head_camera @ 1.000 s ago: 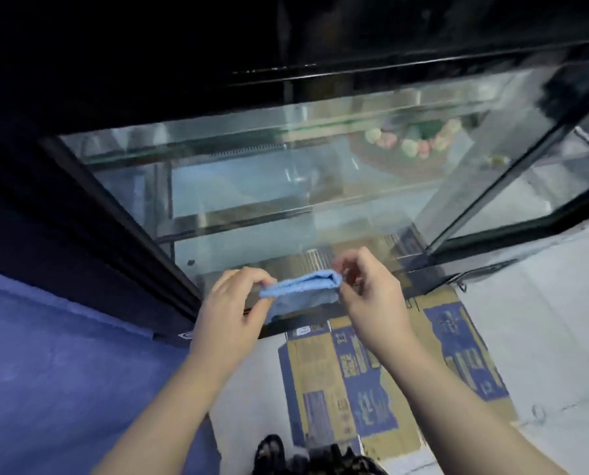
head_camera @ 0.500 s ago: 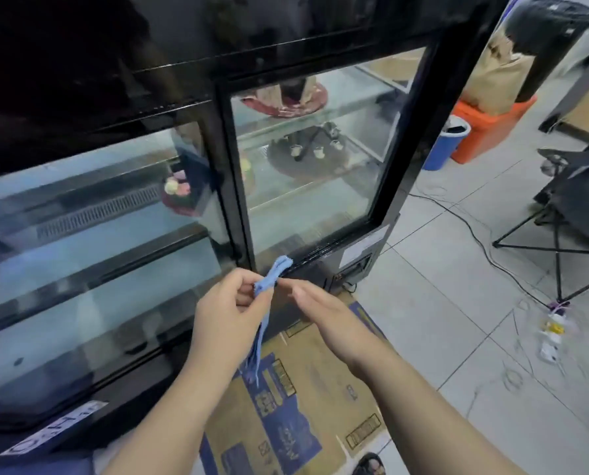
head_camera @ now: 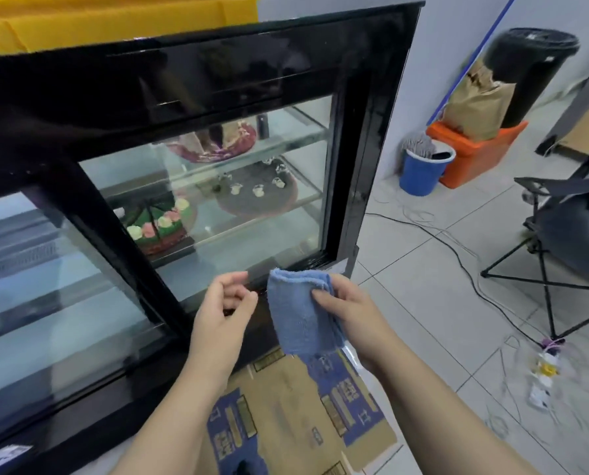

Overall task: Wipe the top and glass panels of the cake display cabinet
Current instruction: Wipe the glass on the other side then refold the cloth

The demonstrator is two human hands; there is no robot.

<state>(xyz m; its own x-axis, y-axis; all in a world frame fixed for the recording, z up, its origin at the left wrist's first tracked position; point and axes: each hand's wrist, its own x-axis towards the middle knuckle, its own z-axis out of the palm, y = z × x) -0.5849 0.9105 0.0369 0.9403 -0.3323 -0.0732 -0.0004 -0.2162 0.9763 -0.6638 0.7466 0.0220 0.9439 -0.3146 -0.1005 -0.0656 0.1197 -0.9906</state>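
1. Holding a folded blue cloth [head_camera: 301, 311], your right hand [head_camera: 346, 315] pinches it with the thumb laid across its front, just in front of the lower right corner of the cake display cabinet [head_camera: 197, 80].
2. Your left hand [head_camera: 222, 313] sits just left of the cloth, not touching it, fingers loosely curled and holding nothing.
3. You have both hands low against the cabinet's front glass panel [head_camera: 252, 200], near its bottom frame.
4. Behind that glass, you can see a green cake [head_camera: 159, 222] with pale flowers on a lower shelf, a dark round cake [head_camera: 257, 197] to its right, and a pink-rimmed cake [head_camera: 217, 142] above them.
5. Below the cabinet, flattened cardboard [head_camera: 296, 406] with blue print lies on the tiled floor under your forearms.
6. To the cabinet's right stand a blue bucket [head_camera: 421, 174] and an orange crate [head_camera: 474, 152].
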